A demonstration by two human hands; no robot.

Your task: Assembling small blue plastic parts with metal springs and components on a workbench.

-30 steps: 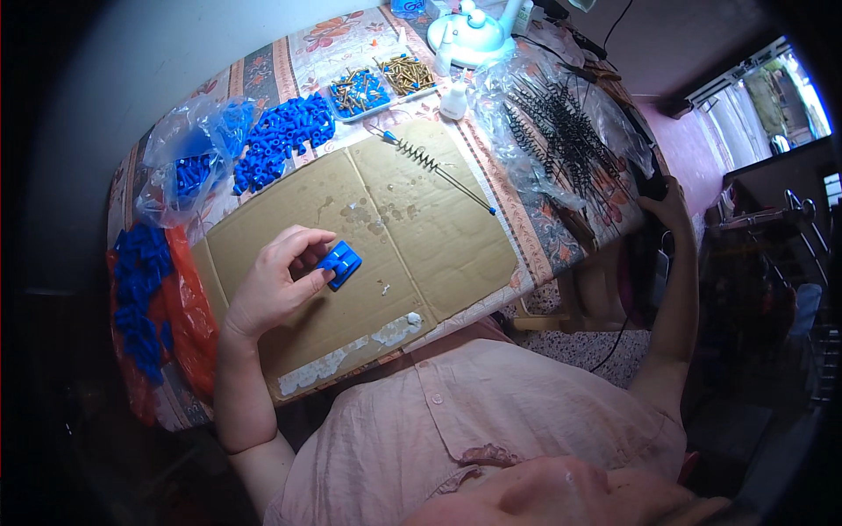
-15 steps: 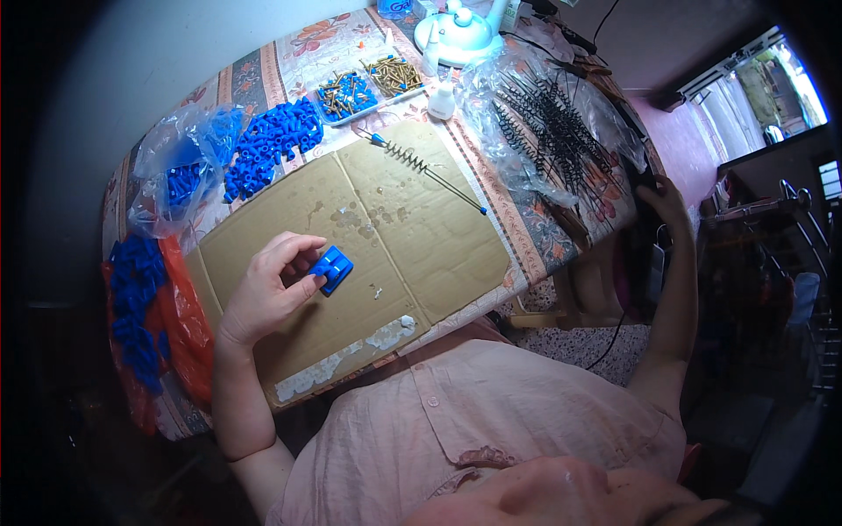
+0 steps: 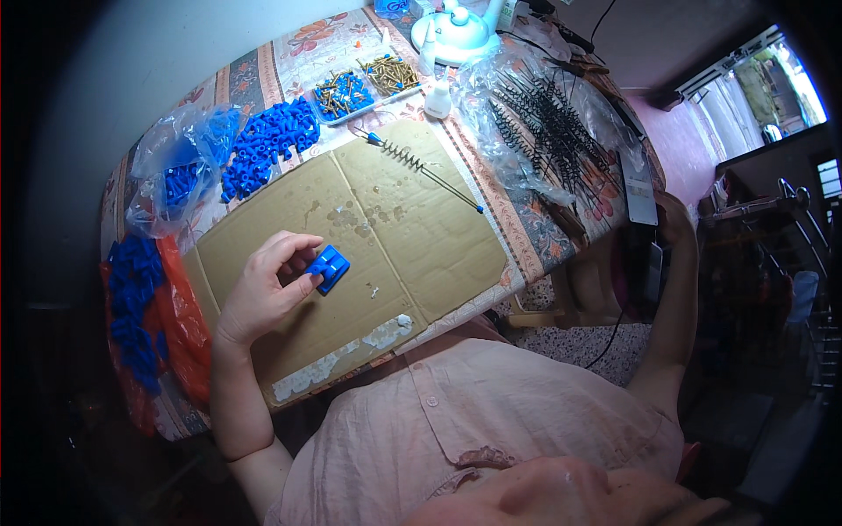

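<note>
My left hand [image 3: 274, 282] rests over the cardboard sheet [image 3: 438, 254], thumb and fingers closed on a small blue plastic piece [image 3: 331, 268] with raised blocks and a pale strip across it. Out at the right table edge, my right hand [image 3: 675, 219] grips the lower end of a phone [image 3: 639, 195] with a pale, lit screen; some of its fingers are hidden. Farther up the cardboard lies a dark coiled wire brush stem [image 3: 405, 158], with a blue tip [image 3: 374, 138] at one end and a small blue cap at the other.
Blue plastic sleeves [image 3: 272, 136] are heaped at the far left, beside a clear bag [image 3: 175, 180]. More blue parts [image 3: 136, 307] fill an orange bag [image 3: 184, 324]. A divided tray [image 3: 351, 112] holds brass-coloured pins. Black spiral wires [image 3: 561, 131] lie on plastic. A lamp [image 3: 456, 39] glows behind.
At the right table edge, the phone has come into view with its screen bright, and my right hand has shifted slightly downward with it. My left hand keeps its hold on the blue piece.
</note>
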